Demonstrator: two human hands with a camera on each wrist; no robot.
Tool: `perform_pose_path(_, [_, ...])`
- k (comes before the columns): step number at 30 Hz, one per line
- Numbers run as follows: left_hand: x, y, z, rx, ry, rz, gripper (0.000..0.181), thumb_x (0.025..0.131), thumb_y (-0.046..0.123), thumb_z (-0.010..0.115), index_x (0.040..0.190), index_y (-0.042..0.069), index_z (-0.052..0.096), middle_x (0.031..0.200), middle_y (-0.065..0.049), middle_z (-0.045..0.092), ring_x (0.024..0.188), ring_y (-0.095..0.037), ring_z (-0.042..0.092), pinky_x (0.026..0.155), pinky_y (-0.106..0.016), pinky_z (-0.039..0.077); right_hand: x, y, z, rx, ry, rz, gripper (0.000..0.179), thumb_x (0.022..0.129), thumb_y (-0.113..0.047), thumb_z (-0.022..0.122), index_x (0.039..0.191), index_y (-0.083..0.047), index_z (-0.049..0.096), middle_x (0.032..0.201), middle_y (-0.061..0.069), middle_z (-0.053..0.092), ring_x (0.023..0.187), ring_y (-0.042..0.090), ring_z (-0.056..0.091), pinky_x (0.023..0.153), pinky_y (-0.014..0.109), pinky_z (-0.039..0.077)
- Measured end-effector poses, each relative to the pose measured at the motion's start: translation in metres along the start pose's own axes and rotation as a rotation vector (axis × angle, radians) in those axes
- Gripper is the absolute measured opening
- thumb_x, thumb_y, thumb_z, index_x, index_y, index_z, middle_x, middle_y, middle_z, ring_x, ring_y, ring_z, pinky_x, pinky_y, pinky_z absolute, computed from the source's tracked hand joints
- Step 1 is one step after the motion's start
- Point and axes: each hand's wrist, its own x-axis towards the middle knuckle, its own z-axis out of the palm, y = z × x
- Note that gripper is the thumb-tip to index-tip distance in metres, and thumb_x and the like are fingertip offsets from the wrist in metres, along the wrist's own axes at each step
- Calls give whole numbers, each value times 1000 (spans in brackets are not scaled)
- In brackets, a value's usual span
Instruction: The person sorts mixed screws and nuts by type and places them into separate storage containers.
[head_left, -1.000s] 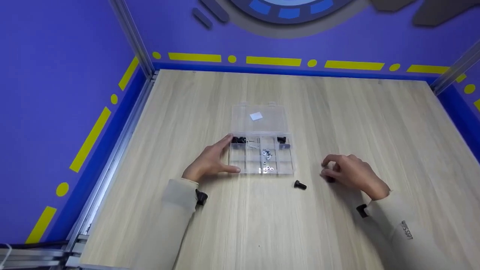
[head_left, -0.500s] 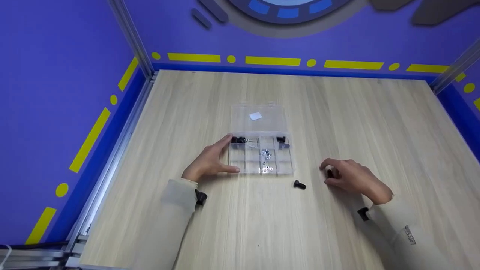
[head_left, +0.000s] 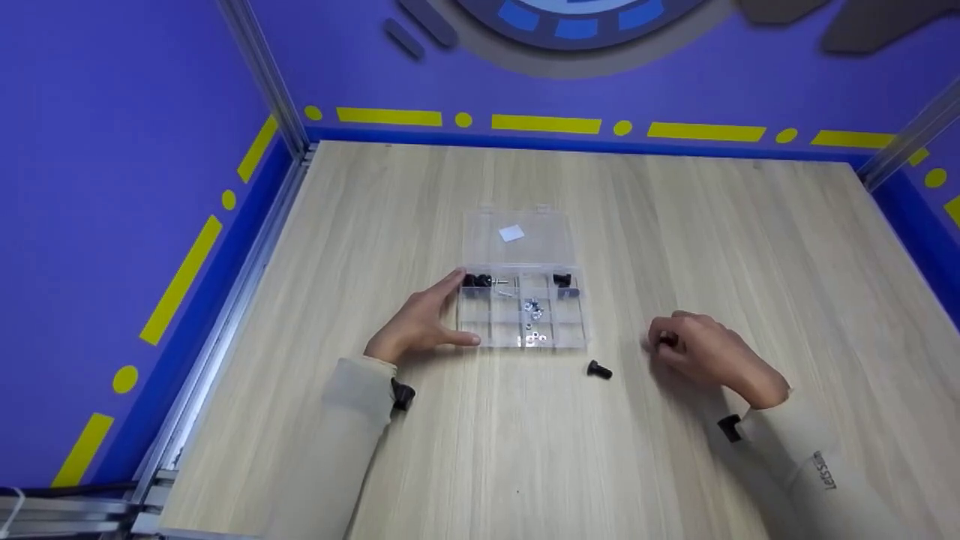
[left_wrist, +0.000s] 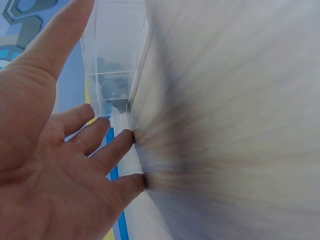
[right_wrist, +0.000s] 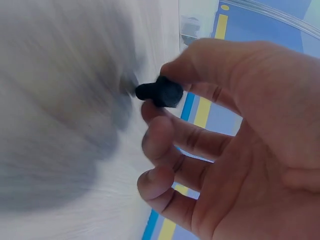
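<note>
A clear plastic compartment box lies with its lid folded back. My left hand rests beside its left side, fingers spread and fairly straight, thumb along the front edge. In the left wrist view the fingertips are right at the tabletop. To the right of the box, my right hand pinches a black bolt between thumb and index finger, close over the table; the other fingers are loosely curled. Another black bolt lies on the table between the box and the right hand.
Black bolts fill the back-left compartment, with silver screws next to them. More black hardware sits at back right. Small shiny nuts are in middle and front compartments. A blue wall bounds the wooden table behind.
The right hand's thumb and index finger have come together on the black bolt, which showed between parted fingers half a second ago. The left hand and the box have stayed put.
</note>
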Motion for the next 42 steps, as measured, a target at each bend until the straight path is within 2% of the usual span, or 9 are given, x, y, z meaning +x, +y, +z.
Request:
perform_pose_path(4, [0, 0, 0, 9, -5, 10, 117, 77, 39, 92, 165, 11, 20, 171, -3, 17, 156, -21, 17, 127, -35, 17, 3, 0, 1, 5, 52, -63, 19, 85, 4, 66, 87, -15, 70, 80, -6, 57, 72, 11, 51, 61, 28, 45])
perform_pose_path(10, [2, 0, 0, 22, -8, 16, 117, 77, 41, 91, 165, 11, 20, 171, -4, 17, 156, -22, 18, 127, -35, 16, 9, -1, 0, 12, 78, -118, 17, 85, 4, 76, 93, -10, 70, 84, -2, 59, 77, 14, 58, 65, 31, 51])
perform_pose_path(16, [2, 0, 0, 27, -1, 21, 118, 76, 41, 92, 165, 10, 21, 171, -4, 18, 156, -23, 18, 127, -36, 16, 18, -6, -3, 19, 188, -192, 19, 85, 7, 76, 95, -8, 70, 86, -2, 64, 74, 11, 58, 61, 29, 51])
perform_pose_path(22, [3, -1, 0, 33, 4, 24, 118, 76, 42, 92, 165, 10, 21, 171, -4, 18, 156, -22, 19, 127, -35, 16, 30, -15, -5, 40, 231, -148, 15, 90, 0, 77, 102, -6, 72, 94, 1, 72, 72, 11, 61, 62, 31, 54])
perform_pose_path(29, [1, 0, -1, 26, 4, 23, 117, 76, 41, 92, 165, 11, 20, 171, -4, 18, 156, -23, 19, 127, -36, 17, 45, -28, -9, 43, 276, -122, 12, 94, -7, 74, 104, -14, 74, 90, -4, 75, 70, 10, 64, 59, 32, 52])
perform_pose_path(34, [0, 0, -1, 20, 2, 28, 116, 78, 39, 91, 165, 10, 20, 171, -5, 18, 156, -24, 19, 127, -37, 17, 59, -36, -10, 62, 300, -148, 12, 95, -7, 74, 105, -14, 74, 91, -4, 75, 68, 9, 64, 58, 32, 54])
perform_pose_path(42, [-1, 0, 0, 22, 5, 17, 117, 77, 41, 91, 165, 12, 20, 171, -3, 17, 156, -22, 18, 127, -36, 17, 78, -43, -6, 124, 317, -202, 17, 92, 3, 73, 104, -9, 76, 99, 3, 75, 78, 13, 66, 62, 30, 58])
